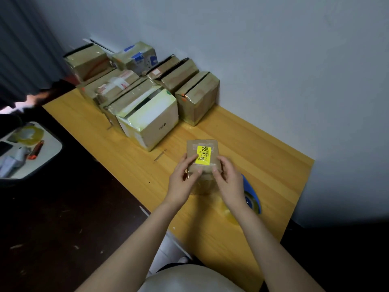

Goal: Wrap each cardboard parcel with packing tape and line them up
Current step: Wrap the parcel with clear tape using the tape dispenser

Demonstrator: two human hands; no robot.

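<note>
The small parcel (203,157) is being held over the middle of the table (273,165), pinched at its near end by the left hand (184,180) and the right hand (229,183); creasing is being risked should the tape roll (253,200) at near right be tugged askew

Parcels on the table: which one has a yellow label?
The small parcel held by the left hand and right hand; the taped parcels behind it show none.
</note>
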